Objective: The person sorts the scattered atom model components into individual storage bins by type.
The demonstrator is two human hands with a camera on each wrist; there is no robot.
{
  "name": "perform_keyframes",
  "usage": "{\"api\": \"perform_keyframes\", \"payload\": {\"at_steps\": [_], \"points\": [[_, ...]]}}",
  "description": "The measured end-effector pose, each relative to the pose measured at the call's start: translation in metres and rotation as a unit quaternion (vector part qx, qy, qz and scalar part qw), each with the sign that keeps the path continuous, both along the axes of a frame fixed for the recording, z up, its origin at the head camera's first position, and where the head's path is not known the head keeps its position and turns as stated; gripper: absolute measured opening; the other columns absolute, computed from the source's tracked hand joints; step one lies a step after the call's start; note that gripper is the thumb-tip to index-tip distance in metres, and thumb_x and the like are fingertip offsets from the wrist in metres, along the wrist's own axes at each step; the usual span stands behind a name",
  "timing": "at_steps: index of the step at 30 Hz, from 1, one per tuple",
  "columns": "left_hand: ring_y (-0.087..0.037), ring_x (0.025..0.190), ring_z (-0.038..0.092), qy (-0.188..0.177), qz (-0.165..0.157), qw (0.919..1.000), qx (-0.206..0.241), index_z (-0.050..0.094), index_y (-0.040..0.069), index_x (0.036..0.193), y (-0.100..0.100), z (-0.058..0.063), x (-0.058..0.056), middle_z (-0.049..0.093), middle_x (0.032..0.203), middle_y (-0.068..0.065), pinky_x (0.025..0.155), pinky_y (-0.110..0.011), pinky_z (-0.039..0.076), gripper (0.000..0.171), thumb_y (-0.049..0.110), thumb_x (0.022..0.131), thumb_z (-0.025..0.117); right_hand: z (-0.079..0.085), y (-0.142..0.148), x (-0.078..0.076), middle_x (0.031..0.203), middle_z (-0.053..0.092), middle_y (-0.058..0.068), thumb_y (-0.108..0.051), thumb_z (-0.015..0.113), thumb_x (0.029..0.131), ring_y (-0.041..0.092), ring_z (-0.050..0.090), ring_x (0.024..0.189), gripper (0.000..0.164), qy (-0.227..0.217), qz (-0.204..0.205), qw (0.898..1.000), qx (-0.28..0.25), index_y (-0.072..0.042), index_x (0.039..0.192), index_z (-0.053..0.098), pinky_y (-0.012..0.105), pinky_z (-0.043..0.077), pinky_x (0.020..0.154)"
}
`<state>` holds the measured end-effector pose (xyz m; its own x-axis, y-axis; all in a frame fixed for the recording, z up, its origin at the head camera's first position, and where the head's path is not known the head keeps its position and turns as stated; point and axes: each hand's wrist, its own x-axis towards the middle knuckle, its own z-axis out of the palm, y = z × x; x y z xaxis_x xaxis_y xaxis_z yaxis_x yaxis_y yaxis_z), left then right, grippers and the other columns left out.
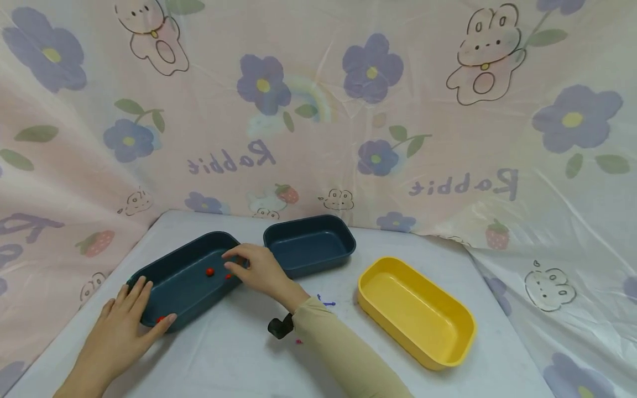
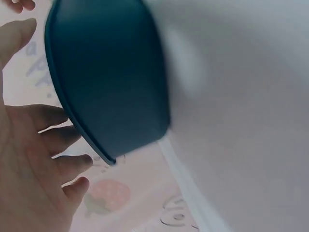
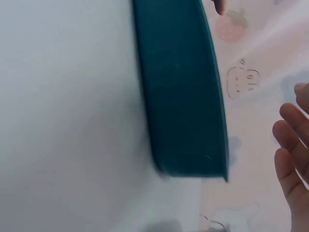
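A dark teal tray (image 1: 176, 279) lies on the left of the table. Inside it are a small red ball (image 1: 210, 272), a smaller red piece (image 1: 228, 276) and another red piece (image 1: 160, 319) near its front corner. My left hand (image 1: 116, 331) spreads its fingers across the tray's near left end, fingertips right at the rim. Over the right end of the same tray hovers my right hand (image 1: 261, 271), thumb and forefinger apart, with nothing seen between them. The right wrist view shows its fingers (image 3: 289, 137) loosely bent, beside the tray wall (image 3: 186, 96).
Behind my right hand stands a smaller navy tray (image 1: 311, 246). A yellow tray (image 1: 418, 309) sits to the right. Close to my right sleeve lie a blue stick-like piece (image 1: 325, 302) and a tiny pink piece (image 1: 299, 341). A black wrist-camera part (image 1: 280, 327) hangs below that wrist.
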<state>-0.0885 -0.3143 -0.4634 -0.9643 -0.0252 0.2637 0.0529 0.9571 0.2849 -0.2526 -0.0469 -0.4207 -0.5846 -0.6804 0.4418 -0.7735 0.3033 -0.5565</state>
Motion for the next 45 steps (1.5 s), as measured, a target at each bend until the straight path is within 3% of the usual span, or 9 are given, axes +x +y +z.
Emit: {"api": "perform_keyframes", "payload": {"at_steps": [6,12,17,23,27,33,41,45], "points": [[-0.055,0.152,0.019,0.03,-0.021,0.9993,-0.007,0.027,-0.009,0.16,0.024,0.015,-0.01,0.025,0.165,-0.033,0.126,-0.063,0.001,0.096,0.054,0.099,0.066,0.003,0.028,0.001,0.115,0.075,-0.001,-0.016,0.07,0.102,0.006,0.065,0.09,0.022,0.017,-0.025,0.999,-0.043,-0.01,0.122,0.075,0.015,0.05,0.072],[-0.046,0.155,0.021,0.065,-0.052,0.9965,-0.013,0.029,-0.008,0.16,0.045,0.025,-0.032,0.028,0.166,-0.028,0.128,-0.058,0.008,0.092,0.052,0.1,0.065,0.002,0.057,0.002,0.113,0.075,0.003,-0.012,0.071,0.1,0.014,0.065,0.086,0.019,0.023,-0.055,0.995,-0.077,-0.008,0.118,0.076,0.026,0.057,0.071],[-0.045,0.156,0.019,0.057,-0.069,0.996,-0.006,0.03,-0.009,0.159,0.066,0.031,-0.055,0.026,0.167,-0.027,0.127,-0.06,0.011,0.089,0.054,0.103,0.059,-0.002,0.085,0.006,0.115,0.074,0.002,-0.013,0.071,0.1,0.014,0.064,0.089,0.021,-0.005,-0.09,0.994,-0.069,-0.007,0.119,0.075,0.026,0.056,0.074],[-0.045,0.156,0.019,0.033,-0.086,0.9958,-0.005,0.029,-0.008,0.159,0.092,0.037,-0.081,0.025,0.168,-0.026,0.127,-0.059,0.014,0.086,0.052,0.105,0.056,-0.017,0.117,0.012,0.112,0.074,-0.001,-0.013,0.072,0.099,0.011,0.064,0.091,0.019,-0.026,-0.123,0.99,-0.064,-0.009,0.118,0.076,0.028,0.058,0.075],[-0.047,0.156,0.02,0.026,-0.096,0.995,0.0,0.029,-0.009,0.159,0.108,0.034,-0.098,0.024,0.168,-0.027,0.126,-0.061,0.017,0.086,0.049,0.104,0.06,-0.028,0.135,0.018,0.111,0.075,0.0,-0.012,0.073,0.098,0.014,0.065,0.09,0.019,-0.031,-0.146,0.988,-0.039,-0.01,0.117,0.076,0.034,0.06,0.075],[-0.047,0.156,0.018,0.02,-0.112,0.9935,0.001,0.028,-0.01,0.159,0.132,0.027,-0.121,0.024,0.168,-0.027,0.124,-0.063,0.019,0.086,0.046,0.103,0.062,-0.04,0.158,0.021,0.11,0.074,-0.005,-0.016,0.074,0.098,0.01,0.063,0.088,0.021,-0.058,-0.165,0.984,0.038,-0.014,0.118,0.076,0.026,0.056,0.075],[-0.047,0.157,0.014,-0.009,-0.112,0.9936,0.01,0.027,-0.013,0.158,0.163,0.024,-0.14,0.02,0.168,-0.029,0.126,-0.059,0.016,0.086,0.047,0.104,0.059,-0.043,0.182,0.023,0.108,0.075,0.002,-0.011,0.075,0.096,0.008,0.061,0.083,0.02,-0.084,-0.128,0.984,0.095,-0.01,0.115,0.077,0.021,0.055,0.072],[-0.048,0.156,0.013,-0.016,-0.112,0.9936,0.01,0.027,-0.014,0.157,0.175,0.021,-0.146,0.02,0.167,-0.031,0.126,-0.059,0.016,0.086,0.048,0.105,0.057,-0.044,0.19,0.027,0.104,0.074,-0.005,-0.011,0.077,0.094,0.006,0.06,0.083,0.02,-0.098,-0.117,0.98,0.128,-0.012,0.115,0.078,0.02,0.055,0.073]]}}
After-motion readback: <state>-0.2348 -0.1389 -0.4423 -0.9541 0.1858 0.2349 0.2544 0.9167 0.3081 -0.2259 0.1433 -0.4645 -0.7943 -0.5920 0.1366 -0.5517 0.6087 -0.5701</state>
